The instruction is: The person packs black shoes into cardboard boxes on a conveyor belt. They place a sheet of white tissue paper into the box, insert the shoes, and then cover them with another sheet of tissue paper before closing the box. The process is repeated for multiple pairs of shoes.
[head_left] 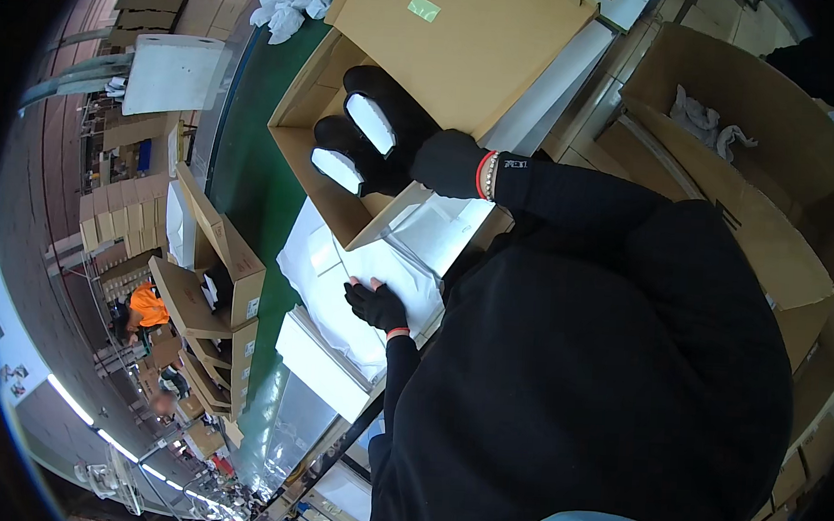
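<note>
A single head-worn fisheye camera is looking steeply down over the wearer's black-clad torso, which is filling the lower right of the frame. It is sitting close to the open cardboard box [346,177] at upper centre. Straight edges are bending toward the dark rim, and the green conveyor belt [251,186] is running away toward the lower left.

Right hand [386,132] holds black shoes [366,145] inside open cardboard box [302,113].
</note>
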